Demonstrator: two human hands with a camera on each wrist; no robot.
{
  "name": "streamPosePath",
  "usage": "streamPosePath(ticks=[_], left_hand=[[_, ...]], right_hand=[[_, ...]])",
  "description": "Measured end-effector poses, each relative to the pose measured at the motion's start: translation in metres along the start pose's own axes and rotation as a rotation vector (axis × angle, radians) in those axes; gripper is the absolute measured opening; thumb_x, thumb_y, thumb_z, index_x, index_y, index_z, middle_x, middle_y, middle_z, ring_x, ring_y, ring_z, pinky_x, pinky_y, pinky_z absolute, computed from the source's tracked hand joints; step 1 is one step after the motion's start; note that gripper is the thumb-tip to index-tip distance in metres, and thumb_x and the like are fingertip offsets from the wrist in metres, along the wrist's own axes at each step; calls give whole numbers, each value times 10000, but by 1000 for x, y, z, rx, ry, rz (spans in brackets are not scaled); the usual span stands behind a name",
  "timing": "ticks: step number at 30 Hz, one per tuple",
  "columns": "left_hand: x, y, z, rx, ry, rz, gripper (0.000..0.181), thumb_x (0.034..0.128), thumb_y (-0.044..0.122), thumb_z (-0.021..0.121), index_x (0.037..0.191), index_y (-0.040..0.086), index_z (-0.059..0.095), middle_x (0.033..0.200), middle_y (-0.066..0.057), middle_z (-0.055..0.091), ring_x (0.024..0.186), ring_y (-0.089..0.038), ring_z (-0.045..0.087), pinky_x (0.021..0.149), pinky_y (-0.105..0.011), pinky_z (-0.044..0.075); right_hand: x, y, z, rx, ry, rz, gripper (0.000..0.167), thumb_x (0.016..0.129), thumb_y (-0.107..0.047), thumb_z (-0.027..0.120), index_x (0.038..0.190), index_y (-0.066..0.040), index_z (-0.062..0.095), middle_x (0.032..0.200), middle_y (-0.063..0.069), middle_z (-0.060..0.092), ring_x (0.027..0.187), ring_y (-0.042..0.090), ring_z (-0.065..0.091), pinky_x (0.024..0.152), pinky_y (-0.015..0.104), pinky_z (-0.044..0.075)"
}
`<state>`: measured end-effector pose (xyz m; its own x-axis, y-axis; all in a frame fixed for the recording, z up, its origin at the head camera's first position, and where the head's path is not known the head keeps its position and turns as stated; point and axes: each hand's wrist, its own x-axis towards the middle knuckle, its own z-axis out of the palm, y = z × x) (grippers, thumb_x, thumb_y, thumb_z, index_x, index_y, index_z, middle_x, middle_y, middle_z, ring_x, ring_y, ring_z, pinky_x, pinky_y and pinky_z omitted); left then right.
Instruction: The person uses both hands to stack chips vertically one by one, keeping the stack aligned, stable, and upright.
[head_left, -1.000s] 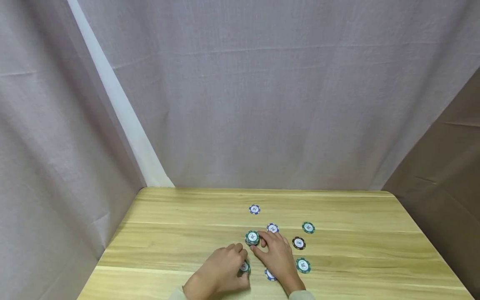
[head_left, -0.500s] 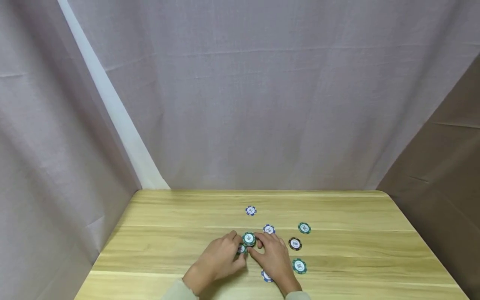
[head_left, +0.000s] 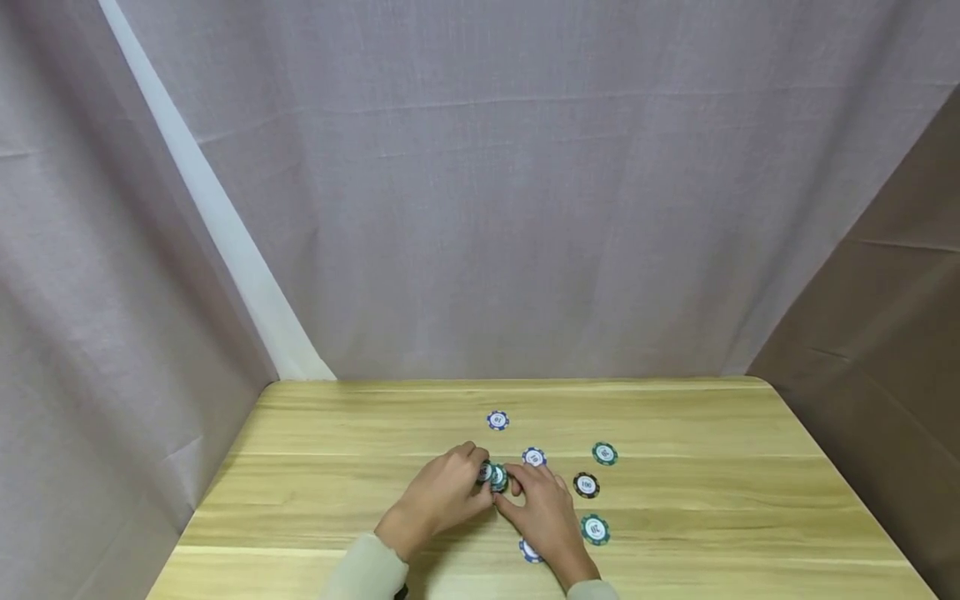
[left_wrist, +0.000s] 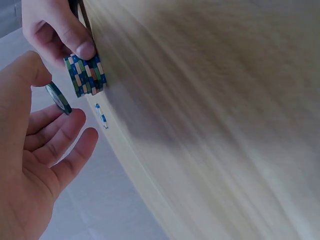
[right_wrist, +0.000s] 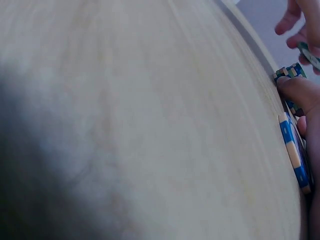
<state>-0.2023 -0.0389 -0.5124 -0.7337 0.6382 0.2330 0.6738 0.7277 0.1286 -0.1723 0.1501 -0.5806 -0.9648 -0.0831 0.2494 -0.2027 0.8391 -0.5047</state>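
Left hand point(head_left: 442, 493) moved up, pinching one chip point(left_wrist: 59, 98); right hand point(head_left: 547, 510) grips the stack point(left_wrist: 86, 76); six unstacked chips point(head_left: 596, 529) lie outside its fingers.

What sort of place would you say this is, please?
It looks like a curtained-off tabletop workspace, probably indoors, though the wider room is hidden. Plain greyish curtains hang behind a wood-grain table, and poker chips are spread on its top.
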Motion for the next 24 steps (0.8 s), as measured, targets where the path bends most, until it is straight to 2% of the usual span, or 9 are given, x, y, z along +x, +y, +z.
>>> streamPosePath(ticks=[3, 6, 10, 14, 20, 24], left_hand=[[4, -1, -2, 28, -15, 20, 242, 878, 229, 744, 1050, 62, 709, 897, 29, 611, 769, -28, 528, 669, -180, 529], [10, 1, -1, 16, -38, 37, 214, 861, 219, 748, 1014, 77, 703, 883, 33, 600, 753, -30, 507, 641, -166, 498], [14, 3, 4, -4, -77, 32, 222, 849, 228, 749, 1008, 82, 699, 881, 35, 594, 752, -33, 500, 641, -154, 481], [16, 5, 6, 9, -98, 20, 239, 839, 228, 763, 1022, 81, 717, 921, 25, 625, 791, -47, 547, 679, -167, 514], [18, 7, 4, 35, -125, 26, 263, 911, 264, 762, 1100, 82, 737, 1046, -8, 687, 924, -98, 647, 784, -212, 570], [20, 8, 2, 56, -155, 14, 297, 957, 310, 764, 1143, 81, 737, 1083, -15, 697, 984, -120, 669, 823, -225, 579]], right_hand=[[2, -2, 2, 6, 6, -23, 292, 890, -439, 819, 1101, -264, 715, 786, -192, 438, 813, 34, 387, 739, 281, 312], [1, -1, 2, 12, 23, -20, 277, 873, -416, 838, 1055, -264, 695, 787, -183, 435, 824, 42, 388, 749, 294, 311], [-1, 1, 1, 22, 35, -4, 282, 850, -381, 865, 1052, -264, 706, 781, -186, 445, 832, 44, 399, 761, 307, 323], [-2, 2, -1, 28, 11, -13, 286, 860, -392, 856, 1066, -257, 710, 788, -189, 456, 839, 47, 409, 761, 314, 335], [0, 3, 0, 9, 15, -13, 255, 861, -388, 847, 1006, -276, 670, 779, -191, 434, 815, 48, 397, 742, 299, 319], [1, 5, 1, 2, 11, -6, 250, 860, -393, 835, 1024, -288, 678, 779, -204, 420, 812, 38, 392, 744, 289, 322]])
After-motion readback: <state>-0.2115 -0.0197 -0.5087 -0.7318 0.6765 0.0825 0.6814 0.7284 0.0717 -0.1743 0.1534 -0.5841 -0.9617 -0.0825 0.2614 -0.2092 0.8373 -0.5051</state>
